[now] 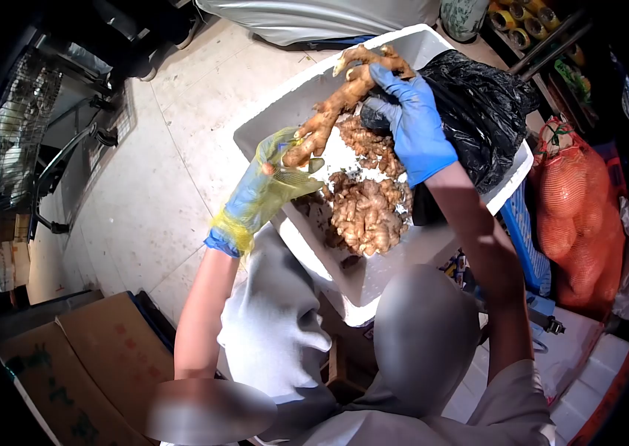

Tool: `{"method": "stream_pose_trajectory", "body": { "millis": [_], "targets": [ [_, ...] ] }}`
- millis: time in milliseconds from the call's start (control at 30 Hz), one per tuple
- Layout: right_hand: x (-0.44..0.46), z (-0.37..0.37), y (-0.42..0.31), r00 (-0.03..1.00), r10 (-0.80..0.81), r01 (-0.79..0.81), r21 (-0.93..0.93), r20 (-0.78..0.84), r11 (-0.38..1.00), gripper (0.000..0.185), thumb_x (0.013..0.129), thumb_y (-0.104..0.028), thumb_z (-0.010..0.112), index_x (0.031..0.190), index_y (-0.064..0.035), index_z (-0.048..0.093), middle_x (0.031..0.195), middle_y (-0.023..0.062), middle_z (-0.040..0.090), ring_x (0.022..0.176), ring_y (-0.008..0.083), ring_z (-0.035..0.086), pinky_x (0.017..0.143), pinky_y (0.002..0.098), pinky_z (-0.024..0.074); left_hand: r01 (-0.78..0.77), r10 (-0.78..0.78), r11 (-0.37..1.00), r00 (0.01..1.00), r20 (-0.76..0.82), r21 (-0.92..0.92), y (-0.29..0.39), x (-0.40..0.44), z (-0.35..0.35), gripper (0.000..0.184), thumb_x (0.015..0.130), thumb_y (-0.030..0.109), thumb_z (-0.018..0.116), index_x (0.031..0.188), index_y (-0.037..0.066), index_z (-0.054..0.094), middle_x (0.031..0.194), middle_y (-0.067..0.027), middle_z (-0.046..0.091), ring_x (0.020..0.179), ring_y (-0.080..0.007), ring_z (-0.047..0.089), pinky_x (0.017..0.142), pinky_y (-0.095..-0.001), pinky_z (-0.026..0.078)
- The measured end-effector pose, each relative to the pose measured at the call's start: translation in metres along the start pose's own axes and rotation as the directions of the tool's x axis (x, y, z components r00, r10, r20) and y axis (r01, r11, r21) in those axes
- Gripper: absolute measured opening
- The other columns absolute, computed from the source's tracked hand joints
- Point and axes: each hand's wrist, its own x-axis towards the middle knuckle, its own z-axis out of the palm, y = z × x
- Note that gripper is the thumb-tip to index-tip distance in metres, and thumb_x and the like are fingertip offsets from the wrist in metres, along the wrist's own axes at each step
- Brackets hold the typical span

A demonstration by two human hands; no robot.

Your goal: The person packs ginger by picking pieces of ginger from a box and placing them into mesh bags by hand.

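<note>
A long, branching ginger root (pixel 340 100) is held slantwise above a white foam box (pixel 262 123). My right hand (pixel 414 126), in a blue glove, is closed around its upper end. At the lower end is my left hand (pixel 251 197), gloved in blue with yellow mesh netting (pixel 284 186) draped over it. Its fingers lie on either side of the root's tip, partly hidden by the mesh. More ginger (pixel 370 215) lies in a pile on the box floor below, among dark crumbs of soil.
Black plastic bag (pixel 470 111) fills the box's right side. An orange net sack (pixel 578 215) of round produce stands to the right. Cardboard boxes (pixel 106 349) sit at lower left, and a metal-framed cart (pixel 69 160) at left. My knees flank the box's near corner.
</note>
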Motion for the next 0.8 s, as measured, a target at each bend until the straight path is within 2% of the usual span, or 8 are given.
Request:
{"method": "stream_pose_trajectory", "body": {
  "millis": [100, 167, 300, 467, 633, 667, 767, 800],
  "targets": [
    [-0.02, 0.019, 0.004, 0.997, 0.004, -0.005, -0.024, -0.072, 1.0, 0.028, 0.076, -0.012, 0.058, 0.101, -0.0069, 0.046, 0.093, 0.0046, 0.054, 0.084, 0.0117, 0.054, 0.064, 0.0266, 0.0474, -0.07, 0.072, 0.989, 0.997, 0.011, -0.13, -0.008, 0.003, 0.007, 0.075, 0.063, 0.044, 0.066, 0.12, 0.01, 0.031, 0.122, -0.0144, 0.034, 0.107, -0.034, 0.041, 0.09, -0.0479, 0.035],
    [-0.028, 0.025, 0.013, 0.962, 0.047, -0.065, -0.057, -0.269, 0.996, 0.033, 0.074, -0.01, 0.06, 0.102, -0.0072, 0.043, 0.094, 0.005, 0.053, 0.086, 0.0129, 0.054, 0.067, 0.0282, 0.0468, -0.091, 0.095, 0.952, 0.995, -0.001, -0.294, -0.011, 0.004, 0.003, 0.068, 0.068, 0.039, 0.064, 0.12, 0.01, 0.031, 0.121, -0.0146, 0.034, 0.108, -0.034, 0.039, 0.09, -0.0476, 0.035],
    [-0.043, 0.028, 0.031, 0.964, 0.061, -0.068, -0.021, -0.26, 0.997, 0.037, 0.075, -0.008, 0.059, 0.105, -0.0083, 0.039, 0.099, 0.0065, 0.051, 0.091, 0.0144, 0.052, 0.077, 0.0323, 0.0432, -0.112, 0.083, 0.934, 0.992, -0.098, -0.34, -0.021, -0.002, 0.0, 0.059, 0.072, 0.034, 0.061, 0.118, 0.011, 0.033, 0.121, -0.0136, 0.035, 0.108, -0.0321, 0.04, 0.088, -0.0449, 0.038],
    [-0.04, 0.031, 0.043, 0.996, 0.058, -0.06, 0.02, 0.068, 0.998, 0.043, 0.077, -0.005, 0.054, 0.115, -0.0069, 0.033, 0.104, 0.0082, 0.048, 0.095, 0.0158, 0.05, 0.08, 0.0313, 0.0436, -0.237, 0.153, 0.869, 0.963, -0.221, -0.434, -0.037, -0.009, -0.027, 0.05, 0.073, 0.028, 0.062, 0.113, 0.01, 0.038, 0.119, -0.0135, 0.037, 0.104, -0.0287, 0.043, 0.082, -0.0383, 0.043],
    [-0.015, 0.018, 0.074, 0.969, -0.036, -0.009, 0.183, 0.243, 0.983, 0.048, 0.067, -0.003, 0.066, 0.107, -0.0046, 0.039, 0.1, 0.0076, 0.048, 0.091, 0.015, 0.049, 0.079, 0.0261, 0.0437, -0.38, 0.304, 0.775, 0.925, -0.229, -0.505, -0.019, -0.027, -0.05, 0.051, 0.071, 0.029, 0.061, 0.113, 0.007, 0.041, 0.116, -0.0084, 0.04, 0.103, -0.0263, 0.039, 0.078, -0.0325, 0.045],
    [-0.007, 0.01, 0.078, 0.952, 0.157, -0.14, -0.084, 0.263, 0.987, 0.044, 0.068, -0.005, 0.065, 0.105, -0.0026, 0.042, 0.094, 0.0073, 0.051, 0.088, 0.0148, 0.051, 0.076, 0.0257, 0.0439, -0.425, 0.337, 0.768, 0.904, -0.263, -0.479, -0.015, -0.03, -0.054, 0.052, 0.071, 0.029, 0.061, 0.113, 0.007, 0.041, 0.116, -0.0077, 0.04, 0.103, -0.0263, 0.039, 0.078, -0.0324, 0.045],
    [0.019, -0.026, 0.125, 0.781, 0.608, -0.389, -0.649, 0.145, 0.654, 0.032, 0.069, -0.01, 0.062, 0.098, -0.0024, 0.051, 0.083, 0.0084, 0.056, 0.08, 0.0156, 0.054, 0.073, 0.0258, 0.0427, -0.484, 0.398, 0.757, 0.874, -0.279, -0.439, -0.01, -0.046, -0.076, 0.052, 0.07, 0.027, 0.063, 0.114, 0.008, 0.041, 0.114, -0.0064, 0.042, 0.101, -0.0259, 0.038, 0.079, -0.0335, 0.045],
    [0.023, -0.044, 0.147, 0.775, 0.593, -0.142, -0.853, 0.219, 0.502, 0.03, 0.071, -0.013, 0.06, 0.098, -0.0035, 0.051, 0.085, 0.0094, 0.056, 0.079, 0.0185, 0.054, 0.073, 0.0272, 0.0428, -0.49, 0.401, 0.748, 0.871, -0.283, -0.448, -0.01, -0.05, -0.08, 0.051, 0.07, 0.025, 0.063, 0.113, 0.009, 0.041, 0.113, -0.0064, 0.042, 0.101, -0.025, 0.037, 0.076, -0.0324, 0.045]
  ]
}}
